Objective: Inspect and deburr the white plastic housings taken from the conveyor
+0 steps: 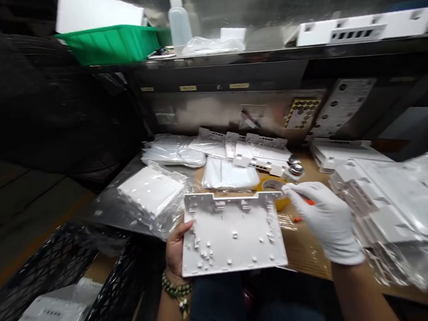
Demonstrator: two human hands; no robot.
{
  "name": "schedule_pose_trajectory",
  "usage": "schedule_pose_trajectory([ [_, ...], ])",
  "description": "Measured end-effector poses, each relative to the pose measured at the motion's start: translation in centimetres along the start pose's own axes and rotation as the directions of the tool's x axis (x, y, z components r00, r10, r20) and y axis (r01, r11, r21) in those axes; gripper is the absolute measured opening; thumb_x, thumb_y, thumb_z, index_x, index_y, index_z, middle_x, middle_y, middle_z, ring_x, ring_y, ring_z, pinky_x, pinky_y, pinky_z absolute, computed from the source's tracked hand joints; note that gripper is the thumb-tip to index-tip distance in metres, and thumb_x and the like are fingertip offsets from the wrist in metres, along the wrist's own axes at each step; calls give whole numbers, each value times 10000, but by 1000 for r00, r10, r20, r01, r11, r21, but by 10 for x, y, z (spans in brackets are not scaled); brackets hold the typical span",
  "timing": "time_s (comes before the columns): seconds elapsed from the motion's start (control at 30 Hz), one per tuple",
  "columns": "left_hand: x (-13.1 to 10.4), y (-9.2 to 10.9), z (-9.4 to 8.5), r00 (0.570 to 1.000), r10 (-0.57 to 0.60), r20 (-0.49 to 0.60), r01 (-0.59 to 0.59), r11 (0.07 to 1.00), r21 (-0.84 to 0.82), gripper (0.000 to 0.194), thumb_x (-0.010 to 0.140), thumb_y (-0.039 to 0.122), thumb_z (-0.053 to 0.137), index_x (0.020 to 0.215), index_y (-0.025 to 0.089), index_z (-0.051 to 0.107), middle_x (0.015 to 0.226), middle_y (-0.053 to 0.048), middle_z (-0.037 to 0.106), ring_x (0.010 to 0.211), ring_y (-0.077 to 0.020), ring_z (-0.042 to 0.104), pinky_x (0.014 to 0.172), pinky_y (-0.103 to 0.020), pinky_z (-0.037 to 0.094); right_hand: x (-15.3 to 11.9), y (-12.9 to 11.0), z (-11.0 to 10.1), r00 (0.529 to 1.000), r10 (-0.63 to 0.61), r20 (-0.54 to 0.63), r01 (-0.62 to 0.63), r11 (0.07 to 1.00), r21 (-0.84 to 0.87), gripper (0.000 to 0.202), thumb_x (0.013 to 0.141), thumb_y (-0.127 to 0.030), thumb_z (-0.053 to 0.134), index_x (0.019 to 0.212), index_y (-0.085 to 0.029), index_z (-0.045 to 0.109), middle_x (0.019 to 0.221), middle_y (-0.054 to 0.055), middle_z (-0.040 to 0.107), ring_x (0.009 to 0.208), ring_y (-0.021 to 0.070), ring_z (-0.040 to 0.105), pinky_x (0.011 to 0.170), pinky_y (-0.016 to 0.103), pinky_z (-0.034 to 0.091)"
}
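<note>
A white moulded plastic panel (pixel 236 248) is held up in front of me, its inner side with small posts and clips facing me. My left hand (pixel 176 251), bare, with a beaded bracelet at the wrist, grips the panel's left edge, thumb on the front. My right hand (pixel 322 218), in a white glove, is closed with its fingertips pinched at the panel's upper right corner. Whether they grip the corner or a small piece is unclear. Behind this hand show orange-red bits (pixel 297 219) of something partly hidden. A roll of yellow tape (pixel 269 184) lies behind the panel.
More white panels (pixel 261 151) lie at the back of the bench. Bagged panels stand left (pixel 152 186) and a stack (pixel 401 204) right. A black crate (pixel 106 260) is at lower left. The shelf above holds a green bin (pixel 114 44) and a squeeze bottle (pixel 180 26).
</note>
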State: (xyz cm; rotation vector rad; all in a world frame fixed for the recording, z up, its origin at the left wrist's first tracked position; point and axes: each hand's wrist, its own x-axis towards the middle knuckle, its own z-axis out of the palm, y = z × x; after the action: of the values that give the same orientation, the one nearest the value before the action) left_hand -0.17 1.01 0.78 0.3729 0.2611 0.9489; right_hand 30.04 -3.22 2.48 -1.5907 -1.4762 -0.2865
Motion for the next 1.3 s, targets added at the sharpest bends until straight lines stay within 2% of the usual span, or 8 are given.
schedule_pose_trajectory([
  [0.13,-5,-5,7,978,87,-191,-68,993,101,743,847,99,619,1560,227,456,1327,-113,730,1225,-348,686,1149,-510,477,10,-28,-1,996,-34,-87,46,988,149,130,905,-277,767,1032,-249,778,1016,42,767,937,220,719,909,397,561],
  [0.3,-6,-20,20,959,130,-253,-70,970,231,657,797,99,736,1429,218,601,1146,-91,794,1075,-319,756,1054,-451,564,23,-105,8,969,-245,-17,234,899,370,186,904,-172,747,1063,-270,747,1000,36,759,901,198,713,828,352,581],
  [0.4,-5,-26,26,964,116,-241,-61,973,224,657,775,112,776,1401,246,628,1116,-72,800,1023,-312,769,1037,-461,573,27,-129,23,931,-362,42,324,874,363,182,951,-180,676,1110,-257,719,1001,47,753,904,191,708,807,328,577],
  [0.83,2,-30,32,975,107,-194,-70,980,186,680,820,92,744,1452,286,580,1160,-56,788,1062,-283,756,1046,-433,562,26,-117,36,941,-333,57,291,885,364,182,949,-185,682,1111,-247,736,1046,45,760,935,184,711,832,318,568],
  [0.97,3,-21,24,963,122,-241,-83,982,168,688,846,100,705,1489,273,533,1176,-75,785,1091,-305,747,1065,-475,541,33,-85,37,971,-233,47,213,942,257,99,948,-286,703,1023,-261,762,1022,27,778,911,193,723,874,341,560],
  [1.07,1,-5,17,960,127,-249,-109,990,84,686,841,122,667,1502,226,516,1226,-107,770,1161,-351,716,1102,-528,494,34,-32,37,995,102,-12,-99,986,133,227,911,-454,732,1045,-272,744,986,41,781,843,222,728,819,371,544],
  [1.17,-2,10,13,990,45,-130,-44,999,9,675,830,226,686,1483,149,535,1305,-163,730,1240,-405,665,1141,-560,436,29,26,46,922,377,92,-361,920,-156,353,801,-612,770,887,-273,723,757,64,746,571,226,628,592,370,437],
  [1.3,-5,19,10,999,-35,-5,35,999,-24,646,893,399,628,1470,117,552,1363,-195,692,1316,-420,608,1178,-572,373,12,73,66,839,408,360,-311,903,-298,324,815,-588,702,730,-280,756,740,70,744,551,235,589,532,350,364],
])
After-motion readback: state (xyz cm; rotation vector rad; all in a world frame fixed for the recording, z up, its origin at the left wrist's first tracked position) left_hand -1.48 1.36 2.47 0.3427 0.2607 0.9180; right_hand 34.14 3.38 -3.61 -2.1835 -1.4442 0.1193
